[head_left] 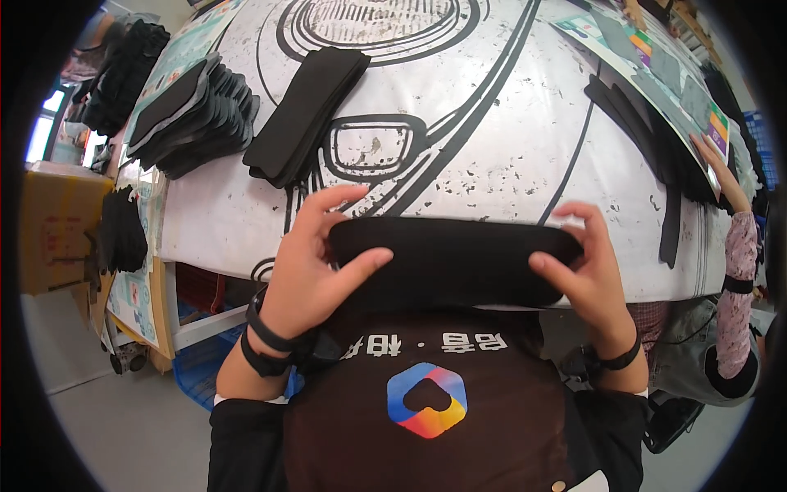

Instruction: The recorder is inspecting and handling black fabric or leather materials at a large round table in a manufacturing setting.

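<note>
I hold a long black fabric piece (459, 258) with rounded ends, level in front of me at the table's near edge. My left hand (316, 262) is closed on its left end, with the thumb across the front face. At the other end my right hand (586, 266) grips it the same way, thumb in front and fingers partly behind. Beyond my left hand lies a neat stack of black fabric pieces (307, 115) of similar shape. To the left of that stands a taller, fanned pile of black and grey pieces (201, 115).
A white cloth with black line drawings (492, 172) covers the table. At the right lie dark strips (631, 123) beside printed boards (664, 74), near another person's arm (738, 254). A cardboard box (65, 230) stands at the left, and a blue basket (197, 373) sits below the table.
</note>
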A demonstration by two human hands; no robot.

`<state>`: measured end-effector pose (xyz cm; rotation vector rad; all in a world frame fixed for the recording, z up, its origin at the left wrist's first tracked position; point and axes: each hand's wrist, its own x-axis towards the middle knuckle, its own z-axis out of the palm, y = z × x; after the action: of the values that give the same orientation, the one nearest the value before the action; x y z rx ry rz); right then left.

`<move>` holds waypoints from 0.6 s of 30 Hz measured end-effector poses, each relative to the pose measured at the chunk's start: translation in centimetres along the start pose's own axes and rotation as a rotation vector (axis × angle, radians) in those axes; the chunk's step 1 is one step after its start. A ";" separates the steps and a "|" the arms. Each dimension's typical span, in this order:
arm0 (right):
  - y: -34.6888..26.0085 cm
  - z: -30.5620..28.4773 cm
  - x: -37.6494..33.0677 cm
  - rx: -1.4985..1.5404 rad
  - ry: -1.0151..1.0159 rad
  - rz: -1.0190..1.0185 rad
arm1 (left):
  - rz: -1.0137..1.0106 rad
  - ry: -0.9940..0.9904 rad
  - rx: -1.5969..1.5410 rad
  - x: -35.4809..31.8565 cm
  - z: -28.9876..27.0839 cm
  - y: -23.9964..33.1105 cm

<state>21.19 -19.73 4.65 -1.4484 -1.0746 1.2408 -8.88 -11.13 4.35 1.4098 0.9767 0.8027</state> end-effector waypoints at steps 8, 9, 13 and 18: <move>2.8 1.9 2.4 -1.051 0.322 -0.334 | 0.320 0.124 0.895 3.2 2.2 -2.4; 2.7 2.1 2.1 -1.178 0.360 -0.439 | 0.410 0.158 1.049 2.9 2.4 -2.4; 2.3 4.5 1.0 -1.155 0.243 -0.715 | 0.544 -0.057 1.121 1.8 3.0 -2.2; 3.5 7.6 1.7 -1.212 -0.264 -0.560 | 0.462 -0.179 1.202 2.3 3.3 -3.6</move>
<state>13.98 -18.00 0.31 -1.5907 -2.4465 0.2958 -5.32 -10.59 0.33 2.7590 1.0330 0.3417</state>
